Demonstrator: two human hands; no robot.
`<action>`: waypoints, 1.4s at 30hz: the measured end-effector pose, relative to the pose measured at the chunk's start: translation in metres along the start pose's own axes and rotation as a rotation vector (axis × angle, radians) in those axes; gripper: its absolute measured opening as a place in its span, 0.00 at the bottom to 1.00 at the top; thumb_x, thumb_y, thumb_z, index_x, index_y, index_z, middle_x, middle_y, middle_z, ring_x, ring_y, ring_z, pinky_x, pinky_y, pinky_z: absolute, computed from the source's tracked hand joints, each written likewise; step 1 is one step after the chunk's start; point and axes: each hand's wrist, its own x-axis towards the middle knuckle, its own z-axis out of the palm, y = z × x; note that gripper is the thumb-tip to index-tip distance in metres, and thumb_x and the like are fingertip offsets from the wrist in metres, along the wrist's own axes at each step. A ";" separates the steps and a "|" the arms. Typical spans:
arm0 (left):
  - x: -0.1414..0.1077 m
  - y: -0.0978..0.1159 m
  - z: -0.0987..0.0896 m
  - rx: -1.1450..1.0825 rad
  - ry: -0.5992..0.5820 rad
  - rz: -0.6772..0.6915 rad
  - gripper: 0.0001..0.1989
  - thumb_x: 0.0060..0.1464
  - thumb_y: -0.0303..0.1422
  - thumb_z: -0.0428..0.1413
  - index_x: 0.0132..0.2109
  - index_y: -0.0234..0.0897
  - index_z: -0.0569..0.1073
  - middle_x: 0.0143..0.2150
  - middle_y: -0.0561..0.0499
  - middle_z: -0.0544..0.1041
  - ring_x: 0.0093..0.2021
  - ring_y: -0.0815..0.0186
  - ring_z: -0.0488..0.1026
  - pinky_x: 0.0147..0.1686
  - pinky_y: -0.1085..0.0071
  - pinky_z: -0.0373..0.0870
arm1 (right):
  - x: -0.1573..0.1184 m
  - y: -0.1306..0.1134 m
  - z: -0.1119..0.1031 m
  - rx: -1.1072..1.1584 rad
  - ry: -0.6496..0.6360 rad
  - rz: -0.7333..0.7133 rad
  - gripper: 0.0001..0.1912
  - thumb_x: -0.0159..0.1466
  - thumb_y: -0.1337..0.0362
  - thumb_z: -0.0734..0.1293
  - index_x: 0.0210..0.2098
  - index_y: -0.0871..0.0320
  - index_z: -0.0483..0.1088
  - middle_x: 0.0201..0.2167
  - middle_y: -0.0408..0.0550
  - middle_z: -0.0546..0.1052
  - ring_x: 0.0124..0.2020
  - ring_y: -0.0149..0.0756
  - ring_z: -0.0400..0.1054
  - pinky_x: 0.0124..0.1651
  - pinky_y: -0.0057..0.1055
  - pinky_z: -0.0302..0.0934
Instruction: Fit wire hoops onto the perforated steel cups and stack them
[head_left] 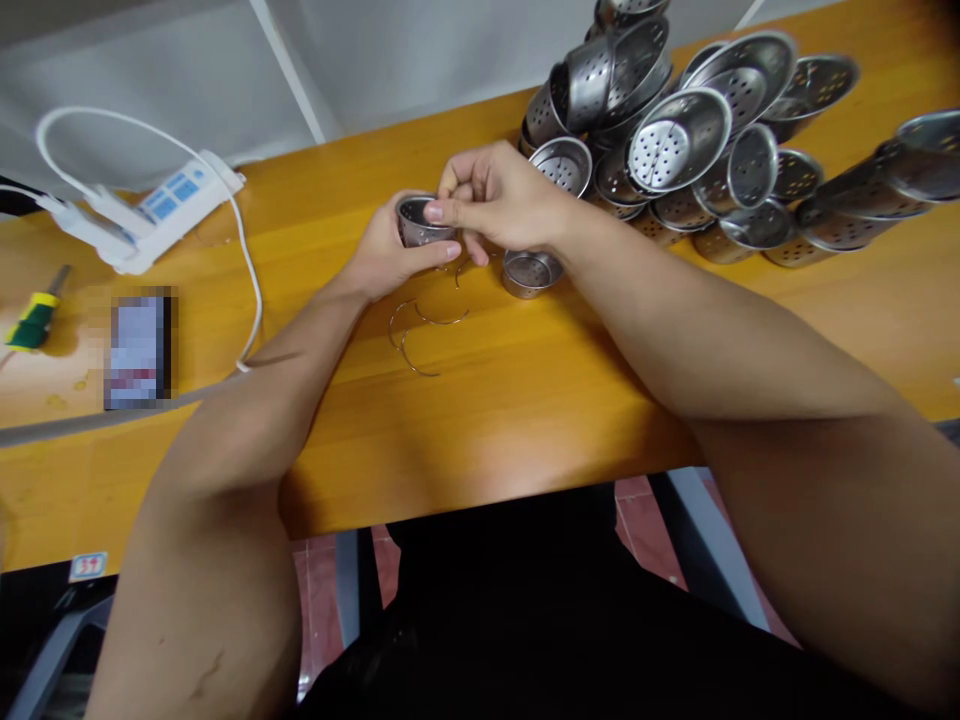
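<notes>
Steel shows dull grey in a person's left hand (384,252), its grip closed around a small perforated cup (421,238) held mouth up near the middle of the table (360,440). The right hand (510,200) reaches across from the other side, its thumb at the rim and its fingers curled; whether that grip pinches anything cannot be told. Thin curved wires (442,322) lie on the orange-brown wood just in front of the left hand. Beside them, below the right wrist, stands a shallow cup (525,285). Farther to the right, a large heap of perforated cups (592,85) crowds the table, some nested and others tilted, their holed bottoms showing. On the left, white plugs sit in a power strip (187,200), and a white cable (251,270) loops down toward the left forearm. Near it lie a phone (137,345), its screen blurred, and a screwdriver (34,322) with a yellow-and-green handle. A small numbered label (88,567) marks the table's front edge.
</notes>
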 end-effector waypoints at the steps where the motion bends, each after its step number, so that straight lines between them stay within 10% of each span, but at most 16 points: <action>1: 0.000 0.000 0.000 -0.007 0.003 -0.006 0.40 0.41 0.58 0.93 0.53 0.55 0.83 0.52 0.52 0.94 0.50 0.49 0.91 0.54 0.41 0.94 | -0.001 -0.002 0.001 -0.002 0.009 0.006 0.38 0.62 0.31 0.96 0.38 0.45 0.74 0.21 0.36 0.80 0.22 0.39 0.74 0.29 0.36 0.53; 16: -0.003 0.010 0.002 -0.051 -0.047 -0.036 0.38 0.44 0.58 0.91 0.53 0.55 0.82 0.48 0.52 0.91 0.45 0.50 0.88 0.51 0.41 0.91 | 0.000 0.004 0.002 0.021 0.013 -0.020 0.45 0.51 0.18 0.93 0.37 0.44 0.74 0.24 0.37 0.83 0.22 0.39 0.72 0.29 0.38 0.54; 42: -0.008 0.016 -0.005 0.107 -0.009 -0.022 0.37 0.49 0.48 0.90 0.59 0.51 0.80 0.60 0.46 0.92 0.63 0.44 0.90 0.68 0.41 0.90 | 0.004 0.014 -0.002 -0.002 -0.099 -0.123 0.48 0.57 0.11 0.90 0.41 0.44 0.77 0.27 0.37 0.86 0.24 0.39 0.76 0.26 0.39 0.62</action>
